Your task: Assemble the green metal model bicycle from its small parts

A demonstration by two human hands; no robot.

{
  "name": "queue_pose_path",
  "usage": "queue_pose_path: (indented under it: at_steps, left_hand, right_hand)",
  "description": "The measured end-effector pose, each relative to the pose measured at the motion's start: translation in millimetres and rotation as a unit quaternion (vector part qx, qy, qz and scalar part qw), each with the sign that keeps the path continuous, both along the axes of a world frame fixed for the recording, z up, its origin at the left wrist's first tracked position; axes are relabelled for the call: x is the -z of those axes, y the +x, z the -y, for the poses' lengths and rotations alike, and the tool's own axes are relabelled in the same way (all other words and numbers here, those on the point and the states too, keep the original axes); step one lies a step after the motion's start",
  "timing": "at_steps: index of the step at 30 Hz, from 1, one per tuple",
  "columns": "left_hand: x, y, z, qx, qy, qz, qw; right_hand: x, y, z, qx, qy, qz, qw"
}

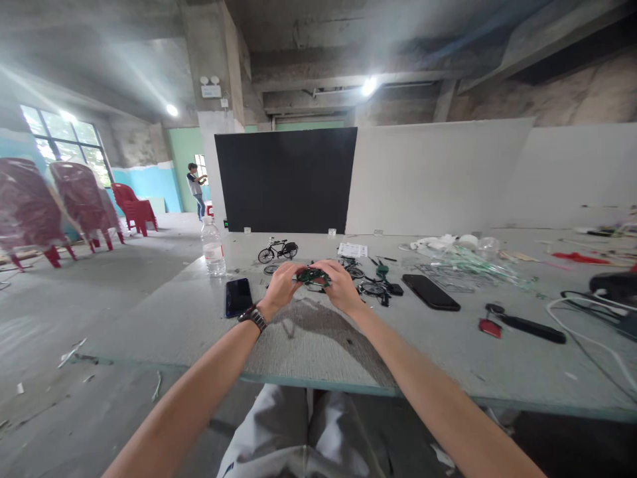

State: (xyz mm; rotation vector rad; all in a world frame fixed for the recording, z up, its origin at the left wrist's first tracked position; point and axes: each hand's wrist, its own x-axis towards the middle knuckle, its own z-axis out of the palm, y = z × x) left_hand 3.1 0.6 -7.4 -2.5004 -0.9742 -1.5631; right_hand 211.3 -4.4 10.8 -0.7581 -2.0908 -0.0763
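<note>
Above the middle of the table, my left hand (283, 287) and my right hand (342, 287) grip a small dark green model part (313, 276) from both sides. It looks like a piece of a miniature bicycle, though my fingers cover its ends. Behind my left hand a black model bicycle (277, 250) stands upright. Just right of my right hand lie loose model parts, among them a small spoked wheel (372, 289) and a green piece (382, 271). A printed sheet (352, 250) lies beyond them.
A water bottle (213, 249) and a phone (238, 297) are on the left. To the right are another phone (430, 292), a black-handled tool (532, 328), a red item (490, 328) and plastic wrapping (468, 255). A black panel (286, 180) stands behind. A person (196, 189) is far off.
</note>
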Motion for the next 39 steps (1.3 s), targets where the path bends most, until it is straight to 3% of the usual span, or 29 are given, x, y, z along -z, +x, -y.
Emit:
queue_pose_path:
  at_steps: [6, 13, 27, 39]
  left_hand:
    - [-6.4, 5.6, 6.4, -0.035, 0.005, 0.003, 0.999]
    - [-7.5, 7.3, 5.4, -0.021, -0.015, 0.029, 0.999]
    - [-5.6, 7.9, 5.2, -0.015, -0.007, 0.030, 0.999]
    - [-4.1, 6.2, 5.4, -0.060, 0.055, -0.015, 0.997]
  right_hand:
    - [0.7, -1.0, -2.5, -0.049, -0.017, -0.071, 0.996]
    - [-1.3, 1.0, -1.9, -0.070, -0.070, -0.124, 0.987]
    - [-2.4, -1.9, 2.4, -0.058, -0.146, -0.148, 0.976]
    - [3.5, 1.0, -5.2, -0.069, -0.070, -0.119, 0.988]
